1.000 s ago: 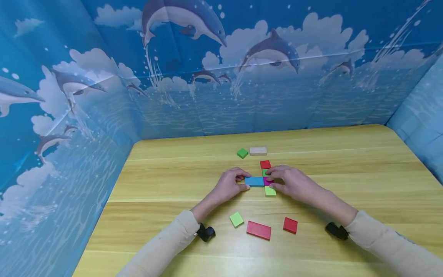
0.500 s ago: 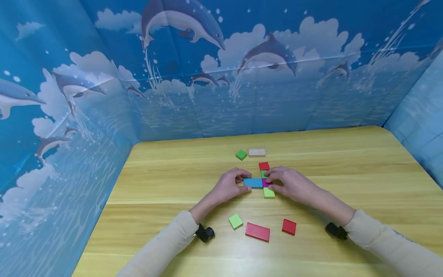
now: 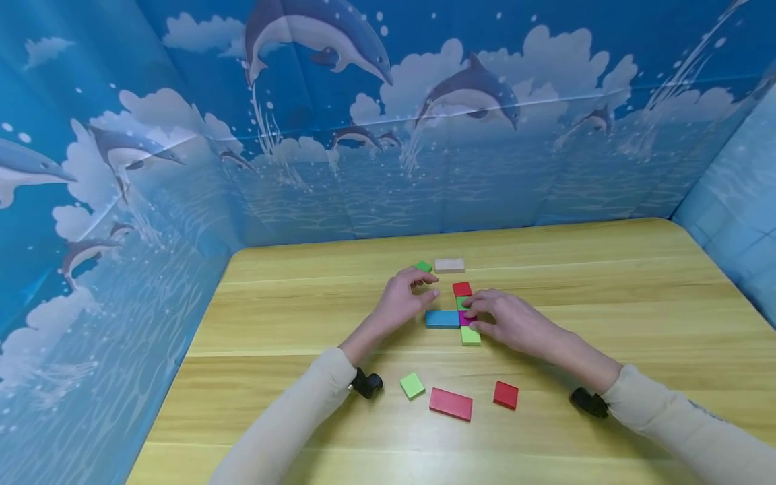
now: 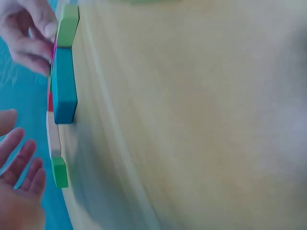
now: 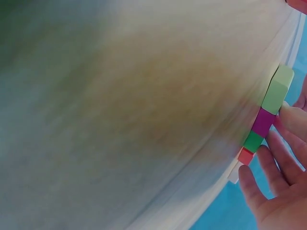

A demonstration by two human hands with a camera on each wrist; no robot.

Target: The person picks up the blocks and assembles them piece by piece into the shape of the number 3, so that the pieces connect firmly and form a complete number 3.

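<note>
My left hand is off the blue block, fingers loosely extended just beyond its far left end, near a green block it partly hides. The blue block lies flat, its right end against a purple block. That purple block sits in a row with a red block, a green block and a light green block. My right hand reaches in from the right, thumb and fingertips on the purple block, overlapping the green one.
A pale wooden block lies at the back beside the loose green one. Nearer me are a light green square, a long red block and a red square. Dolphin-printed cloth encloses the wooden table.
My left hand has let go of the blue block and moved away from me, toward the loose green block. My right hand has stayed at the purple block.
</note>
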